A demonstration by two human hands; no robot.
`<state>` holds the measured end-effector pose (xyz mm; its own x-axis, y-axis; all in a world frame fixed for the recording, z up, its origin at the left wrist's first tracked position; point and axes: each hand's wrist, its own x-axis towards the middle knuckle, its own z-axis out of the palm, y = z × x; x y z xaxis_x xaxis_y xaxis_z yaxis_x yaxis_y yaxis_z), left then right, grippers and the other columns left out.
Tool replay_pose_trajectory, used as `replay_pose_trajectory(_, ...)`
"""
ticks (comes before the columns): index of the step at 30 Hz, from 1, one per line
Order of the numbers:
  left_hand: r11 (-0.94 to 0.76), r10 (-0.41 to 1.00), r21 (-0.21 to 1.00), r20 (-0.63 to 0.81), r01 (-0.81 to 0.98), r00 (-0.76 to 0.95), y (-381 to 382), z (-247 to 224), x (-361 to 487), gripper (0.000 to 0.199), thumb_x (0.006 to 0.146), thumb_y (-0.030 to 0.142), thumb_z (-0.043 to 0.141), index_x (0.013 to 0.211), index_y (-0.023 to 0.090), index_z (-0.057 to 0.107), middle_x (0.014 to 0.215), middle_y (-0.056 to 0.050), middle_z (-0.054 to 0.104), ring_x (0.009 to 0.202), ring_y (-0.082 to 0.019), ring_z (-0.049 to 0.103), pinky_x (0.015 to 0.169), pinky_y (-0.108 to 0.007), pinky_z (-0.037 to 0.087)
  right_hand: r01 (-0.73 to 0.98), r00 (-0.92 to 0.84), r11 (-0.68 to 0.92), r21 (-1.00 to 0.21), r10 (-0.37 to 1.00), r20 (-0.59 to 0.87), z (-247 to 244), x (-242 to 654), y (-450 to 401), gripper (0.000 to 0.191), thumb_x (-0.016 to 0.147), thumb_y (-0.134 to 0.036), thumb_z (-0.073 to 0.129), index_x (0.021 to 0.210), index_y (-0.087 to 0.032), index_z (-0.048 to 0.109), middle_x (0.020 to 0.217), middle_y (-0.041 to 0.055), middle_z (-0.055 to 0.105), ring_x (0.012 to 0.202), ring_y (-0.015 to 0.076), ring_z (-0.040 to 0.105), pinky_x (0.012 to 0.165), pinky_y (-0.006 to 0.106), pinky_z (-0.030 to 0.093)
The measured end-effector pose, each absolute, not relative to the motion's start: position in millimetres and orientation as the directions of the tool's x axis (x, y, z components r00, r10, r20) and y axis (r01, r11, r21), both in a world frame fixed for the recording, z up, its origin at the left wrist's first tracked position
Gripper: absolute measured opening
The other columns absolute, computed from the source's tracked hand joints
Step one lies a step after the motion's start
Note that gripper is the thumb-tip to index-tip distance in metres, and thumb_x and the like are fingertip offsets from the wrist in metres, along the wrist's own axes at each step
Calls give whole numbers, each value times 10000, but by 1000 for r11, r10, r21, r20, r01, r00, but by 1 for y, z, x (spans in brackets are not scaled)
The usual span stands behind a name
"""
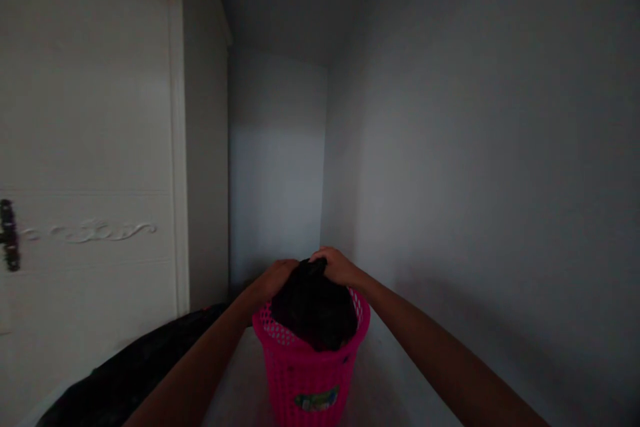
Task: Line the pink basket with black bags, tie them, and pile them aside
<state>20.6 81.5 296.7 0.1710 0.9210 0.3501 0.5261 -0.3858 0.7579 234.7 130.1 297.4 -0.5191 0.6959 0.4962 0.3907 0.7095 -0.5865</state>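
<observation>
A bright pink perforated plastic basket (309, 363) stands upright in front of me, with a coloured label on its near side. Black, limp material that looks like a plastic bag or cloth (315, 307) bunches up inside its mouth and rises above the rim. My left hand (280, 275) grips this black material at its upper left, fingers partly hidden behind it. At the top, my right hand (336, 265) is closed on the same material. Both hands are close together over the basket's far side. Dim light hides what lies deeper in the basket.
To the left is a white wardrobe (100, 120) with a dark handle (9, 235). A long dark bundle (135, 363) lies on the floor along its base. A plain wall (475, 147) runs along the right, meeting the back wall (277, 167) in a corner.
</observation>
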Motion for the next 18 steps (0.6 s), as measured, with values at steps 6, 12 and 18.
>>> replay_pose_trajectory(6,-383,908,739,411,554,81,69,301,-9,146,726,341,745,670,214,700,643,-1,672,744,-235,657,677,-312,478,353,-532,727,-589,674,513,304,271,130,132,767,-173,696,837,-217,800,890,35,756,921,233,667,939,373,487)
replay_pose_trajectory(12,-368,909,815,416,447,-11,67,309,-8,95,737,300,577,758,233,640,689,-3,644,728,-216,636,685,-322,503,356,-479,658,-663,738,476,307,286,123,252,800,-211,587,961,-186,780,936,40,762,908,218,670,863,343,513)
replay_pose_trajectory(18,-331,943,887,305,321,129,53,314,26,414,886,511,412,920,193,676,743,-37,698,655,-213,672,589,-319,525,264,-746,581,-770,629,218,307,249,96,254,774,-248,609,956,-208,781,892,-14,744,831,187,653,756,283,511)
